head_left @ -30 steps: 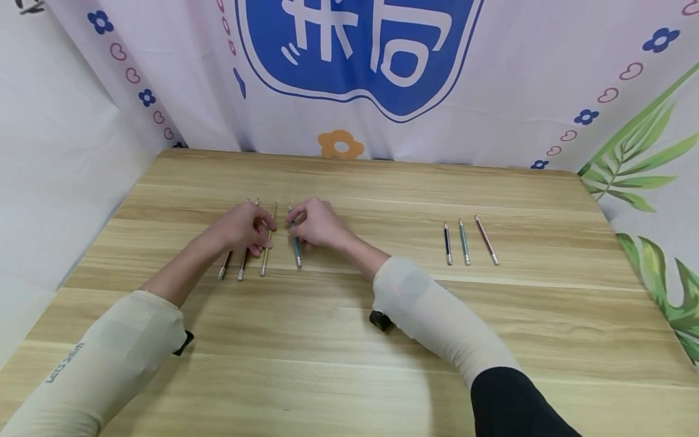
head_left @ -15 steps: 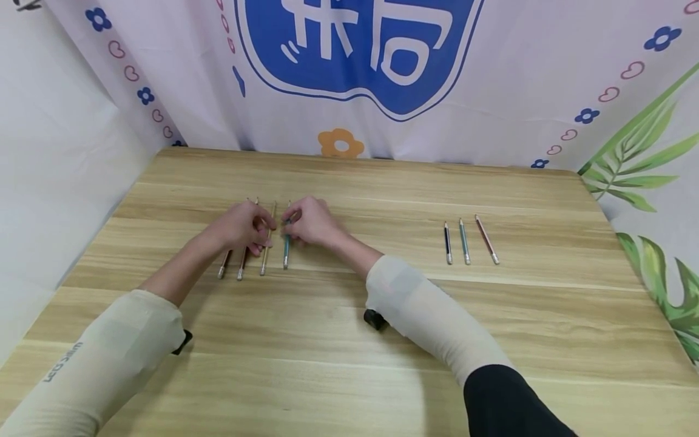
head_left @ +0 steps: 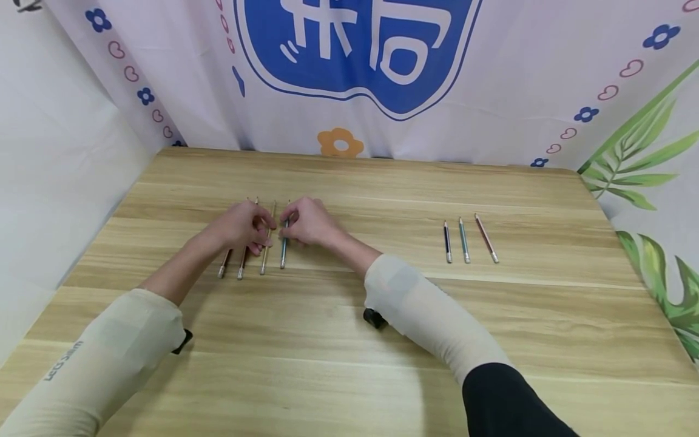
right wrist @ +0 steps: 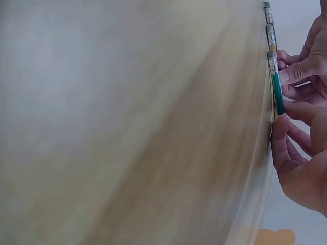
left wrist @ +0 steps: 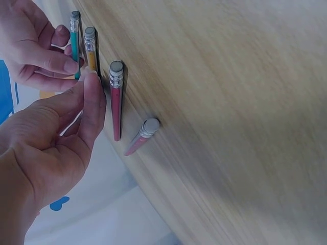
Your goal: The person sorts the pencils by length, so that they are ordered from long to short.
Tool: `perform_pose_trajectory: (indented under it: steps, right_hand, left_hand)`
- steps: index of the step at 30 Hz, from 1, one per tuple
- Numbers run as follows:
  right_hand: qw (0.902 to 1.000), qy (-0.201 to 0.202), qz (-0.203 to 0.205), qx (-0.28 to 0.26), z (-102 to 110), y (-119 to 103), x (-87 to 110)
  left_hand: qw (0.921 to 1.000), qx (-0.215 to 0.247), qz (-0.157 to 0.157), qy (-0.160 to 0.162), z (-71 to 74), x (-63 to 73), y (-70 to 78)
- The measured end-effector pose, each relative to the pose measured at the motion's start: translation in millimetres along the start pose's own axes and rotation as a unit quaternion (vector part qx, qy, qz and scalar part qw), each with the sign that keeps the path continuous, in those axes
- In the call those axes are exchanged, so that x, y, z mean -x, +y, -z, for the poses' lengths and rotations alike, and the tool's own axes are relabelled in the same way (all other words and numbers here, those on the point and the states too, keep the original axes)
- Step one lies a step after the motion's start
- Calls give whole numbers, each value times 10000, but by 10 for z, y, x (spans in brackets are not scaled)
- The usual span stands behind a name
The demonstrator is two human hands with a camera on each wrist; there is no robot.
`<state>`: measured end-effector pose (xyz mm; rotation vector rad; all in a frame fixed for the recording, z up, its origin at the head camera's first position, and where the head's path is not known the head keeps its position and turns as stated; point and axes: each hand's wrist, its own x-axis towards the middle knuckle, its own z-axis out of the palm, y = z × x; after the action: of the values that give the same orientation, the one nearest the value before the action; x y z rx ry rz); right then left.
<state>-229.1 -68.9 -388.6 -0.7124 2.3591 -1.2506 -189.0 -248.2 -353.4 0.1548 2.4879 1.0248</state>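
Note:
On the left half of the table, pencils lie side by side, eraser ends toward me. My left hand (head_left: 240,227) pinches a yellow pencil (head_left: 264,261) between thumb and fingers, and its palm covers parts of two reddish pencils (left wrist: 116,104). Just to the right, my right hand (head_left: 312,223) holds a teal pencil (head_left: 284,252) by its upper part, almost parallel to the yellow one. In the left wrist view, the fingertips of both hands come close together around these two pencils. The right wrist view shows the teal pencil (right wrist: 277,89) flat along the tabletop at my fingers.
Farther right on the wooden table (head_left: 349,340) lie a dark pencil (head_left: 448,243), another teal pencil (head_left: 464,241) and a pink pencil (head_left: 486,238) that slants. A printed cloth (head_left: 180,79) hangs behind the table's back edge.
My right hand has shifted the teal pencil left, toward the yellow one, and straightened it. Most of this came in the first half second. My left hand has stayed in place.

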Motion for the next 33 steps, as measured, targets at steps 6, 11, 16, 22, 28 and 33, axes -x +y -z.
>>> perform_pose_trajectory:
  steps: [6, 11, 16, 22, 28, 33]
  right_hand:
    - [9998, -37, 118, 169, -6, -8, 4]
    - [9994, -116, 176, 265, -3, -13, 7]
    - [9991, -125, 217, 333, -5, -18, 5]
    - [9971, -136, 271, 699, -5, -22, 3]
    - [9966, -171, 346, 722, -4, -14, 4]
    - [9960, -260, 482, 707, 5, -5, 13]
  left_hand:
    - [10000, -25, 21, -25, 7, 5, 2]
    - [10000, -23, 1, -43, 12, 3, -11]
    - [10000, -20, -6, -44, 15, 2, -16]
    - [10000, 6, 11, -32, 11, 2, -24]
    - [10000, 22, 79, 0, 3, -3, -38]
    - [10000, 8, 50, 28, 8, -6, -51]
